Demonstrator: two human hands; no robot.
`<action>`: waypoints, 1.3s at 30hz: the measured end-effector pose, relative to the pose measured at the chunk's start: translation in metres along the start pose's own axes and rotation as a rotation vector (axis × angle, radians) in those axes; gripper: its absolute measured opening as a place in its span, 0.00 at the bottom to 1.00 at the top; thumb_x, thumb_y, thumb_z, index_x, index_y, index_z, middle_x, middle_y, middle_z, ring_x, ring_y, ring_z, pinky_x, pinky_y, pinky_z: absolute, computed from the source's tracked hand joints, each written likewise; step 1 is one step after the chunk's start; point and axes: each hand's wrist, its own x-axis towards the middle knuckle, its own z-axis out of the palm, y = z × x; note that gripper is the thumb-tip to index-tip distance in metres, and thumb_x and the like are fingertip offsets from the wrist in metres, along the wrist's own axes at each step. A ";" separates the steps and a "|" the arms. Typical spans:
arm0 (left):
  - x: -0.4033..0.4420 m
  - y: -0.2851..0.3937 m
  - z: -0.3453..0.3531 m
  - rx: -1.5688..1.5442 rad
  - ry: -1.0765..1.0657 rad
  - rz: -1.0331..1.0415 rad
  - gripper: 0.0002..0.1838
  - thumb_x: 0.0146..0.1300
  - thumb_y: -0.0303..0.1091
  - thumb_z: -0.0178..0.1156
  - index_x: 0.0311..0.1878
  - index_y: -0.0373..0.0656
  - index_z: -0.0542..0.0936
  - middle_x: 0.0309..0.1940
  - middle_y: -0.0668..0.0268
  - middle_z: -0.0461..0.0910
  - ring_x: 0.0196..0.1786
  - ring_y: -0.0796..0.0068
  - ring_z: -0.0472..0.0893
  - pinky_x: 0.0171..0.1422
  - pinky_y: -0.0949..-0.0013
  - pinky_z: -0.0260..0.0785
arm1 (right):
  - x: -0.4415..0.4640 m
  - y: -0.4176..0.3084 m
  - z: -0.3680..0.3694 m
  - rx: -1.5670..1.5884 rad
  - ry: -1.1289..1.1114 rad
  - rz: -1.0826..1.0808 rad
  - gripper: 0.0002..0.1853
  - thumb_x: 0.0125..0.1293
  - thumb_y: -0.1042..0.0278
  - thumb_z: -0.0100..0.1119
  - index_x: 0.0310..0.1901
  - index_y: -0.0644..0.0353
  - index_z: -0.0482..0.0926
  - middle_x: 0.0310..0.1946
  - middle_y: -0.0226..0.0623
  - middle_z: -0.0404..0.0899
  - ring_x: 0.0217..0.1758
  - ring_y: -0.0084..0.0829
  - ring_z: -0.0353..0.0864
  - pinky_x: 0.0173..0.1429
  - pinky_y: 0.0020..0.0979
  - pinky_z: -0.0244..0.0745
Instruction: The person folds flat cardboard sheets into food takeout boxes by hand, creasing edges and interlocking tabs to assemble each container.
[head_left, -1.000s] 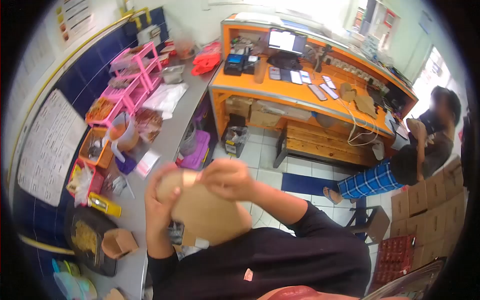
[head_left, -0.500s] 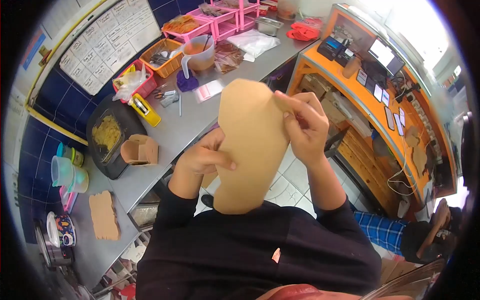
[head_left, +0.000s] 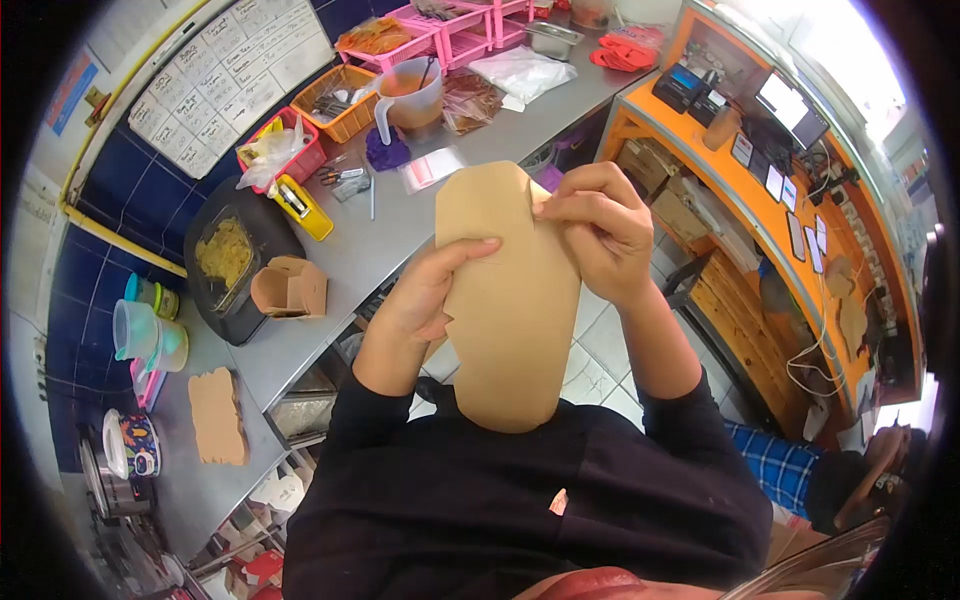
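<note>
A flat brown cardboard box blank [head_left: 515,320] is held up in front of my chest, with notched edges and a rounded lower end. My left hand [head_left: 425,295] is closed on its left side, thumb lying across the front and fingers hidden behind. At the upper right, my right hand [head_left: 610,230] pinches the edge beside a cut flap, which is bent inward. On the counter to the left stands a folded open cardboard box [head_left: 292,288]. Nearby, a black scale-like device [head_left: 262,315] bears a clear tray of yellowish food [head_left: 225,255].
Another flat cardboard piece [head_left: 217,418] lies on the grey counter [head_left: 345,255]. Along the back are a yellow tape dispenser [head_left: 302,208], a pink basket [head_left: 265,175], an orange basket [head_left: 340,125] and a measuring jug [head_left: 410,95]. An orange desk [head_left: 735,185] stands right; a person's plaid-clothed leg [head_left: 770,465] shows below.
My left hand has shifted up the blank, its thumb now higher on the front. My right hand has moved slightly inward with the flap's edge. The view has turned a little.
</note>
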 end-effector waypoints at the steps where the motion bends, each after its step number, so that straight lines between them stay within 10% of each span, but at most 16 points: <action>1: 0.001 0.001 -0.002 -0.022 -0.039 -0.021 0.25 0.67 0.33 0.57 0.65 0.35 0.68 0.53 0.56 0.79 0.53 0.66 0.82 0.56 0.65 0.76 | 0.000 0.000 -0.001 0.020 -0.009 -0.001 0.17 0.46 0.89 0.52 0.34 0.63 0.86 0.36 0.38 0.77 0.34 0.29 0.77 0.36 0.25 0.72; 13: 0.016 0.001 -0.027 -0.150 -0.120 -0.038 0.19 0.69 0.33 0.53 0.61 0.35 0.73 0.50 0.55 0.81 0.51 0.64 0.84 0.56 0.62 0.78 | -0.002 0.009 0.004 -0.088 -0.025 -0.089 0.13 0.49 0.87 0.57 0.35 0.62 0.83 0.39 0.40 0.73 0.30 0.29 0.75 0.33 0.27 0.72; 21: 0.029 -0.005 -0.023 -0.237 -0.165 0.027 0.23 0.71 0.34 0.50 0.66 0.35 0.68 0.59 0.52 0.76 0.58 0.57 0.80 0.63 0.55 0.74 | -0.037 -0.010 0.034 -0.359 0.036 0.057 0.26 0.54 0.71 0.60 0.56 0.71 0.78 0.53 0.54 0.72 0.47 0.45 0.80 0.53 0.39 0.78; 28: 0.040 -0.032 -0.025 -0.203 -0.158 0.097 0.24 0.70 0.35 0.50 0.66 0.35 0.68 0.59 0.51 0.76 0.60 0.57 0.78 0.65 0.55 0.72 | -0.062 -0.001 0.034 -0.276 0.066 0.159 0.31 0.56 0.67 0.59 0.63 0.72 0.72 0.56 0.55 0.71 0.68 0.55 0.69 0.74 0.47 0.59; 39: 0.031 -0.069 -0.021 0.335 0.075 -0.055 0.26 0.62 0.29 0.53 0.63 0.32 0.69 0.55 0.52 0.78 0.54 0.58 0.82 0.58 0.59 0.77 | -0.084 0.012 -0.011 0.186 0.231 0.577 0.14 0.61 0.67 0.69 0.47 0.62 0.84 0.33 0.33 0.74 0.34 0.22 0.74 0.42 0.27 0.72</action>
